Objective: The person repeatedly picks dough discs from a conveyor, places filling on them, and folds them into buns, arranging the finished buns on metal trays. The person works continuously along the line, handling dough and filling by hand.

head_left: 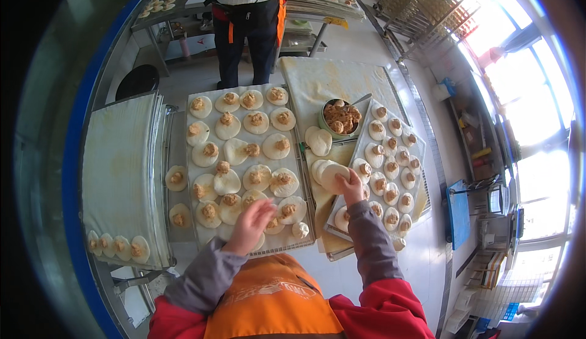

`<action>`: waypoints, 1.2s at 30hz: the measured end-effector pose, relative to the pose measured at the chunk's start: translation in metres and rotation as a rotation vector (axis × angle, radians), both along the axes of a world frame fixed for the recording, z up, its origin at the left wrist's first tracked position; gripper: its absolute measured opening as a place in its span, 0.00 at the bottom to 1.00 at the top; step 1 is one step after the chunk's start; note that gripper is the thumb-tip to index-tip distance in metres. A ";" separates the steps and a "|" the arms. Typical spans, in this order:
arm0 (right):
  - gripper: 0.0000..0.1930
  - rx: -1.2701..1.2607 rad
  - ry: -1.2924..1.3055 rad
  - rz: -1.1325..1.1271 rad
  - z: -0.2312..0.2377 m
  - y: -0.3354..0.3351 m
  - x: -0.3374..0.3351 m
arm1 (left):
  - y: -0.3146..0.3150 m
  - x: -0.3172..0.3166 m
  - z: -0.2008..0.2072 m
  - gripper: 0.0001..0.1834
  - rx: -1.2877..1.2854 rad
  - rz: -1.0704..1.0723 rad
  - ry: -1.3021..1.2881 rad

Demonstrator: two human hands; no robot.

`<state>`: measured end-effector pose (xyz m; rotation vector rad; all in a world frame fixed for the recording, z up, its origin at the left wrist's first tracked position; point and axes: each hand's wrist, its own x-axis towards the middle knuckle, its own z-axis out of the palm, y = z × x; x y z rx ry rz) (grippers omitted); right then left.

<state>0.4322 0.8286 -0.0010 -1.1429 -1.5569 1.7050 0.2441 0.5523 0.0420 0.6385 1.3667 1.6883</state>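
Observation:
My right hand [350, 191] grips the edge of a round white dough wrapper [333, 178], which overlaps other wrappers beside it. My left hand [249, 225] hovers over the near part of the left tray, fingers stretched out, with nothing seen in it. Rows of flat dough rounds, each bearing a lump of brownish filling, cover that cloth-lined tray [212, 102]. A small closed bun [300, 230] sits at its near right corner. A pot [323, 122] of chunky filling, with a utensil in it, stands beyond a few loose wrappers [318, 140].
A second tray [419, 156] of filled rounds lies tilted at the right. Stacked cloth-covered boards [125, 156] stand at left, with several filled rounds at their near edge. Ahead, a person [247, 28] in an orange apron stands by another table. A black stool [137, 81] is at far left.

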 end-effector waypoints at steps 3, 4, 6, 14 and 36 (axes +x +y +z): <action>0.20 -0.187 0.043 0.312 0.031 -0.018 -0.004 | 0.067 0.018 -0.013 0.22 0.005 -0.128 -0.405; 0.18 -0.205 0.003 0.359 0.042 -0.027 -0.008 | 0.079 0.021 -0.016 0.25 -0.002 -0.186 -0.544; 0.15 0.188 -0.233 0.584 0.063 -0.027 -0.017 | 0.091 0.028 -0.020 0.26 0.009 -0.261 -0.645; 0.21 1.488 -0.738 0.588 0.046 0.154 -0.086 | 0.056 0.030 -0.010 0.19 -0.186 0.068 -1.070; 0.26 0.715 -0.089 0.729 0.097 -0.050 -0.035 | 0.045 0.045 0.012 0.18 -0.136 0.140 -0.804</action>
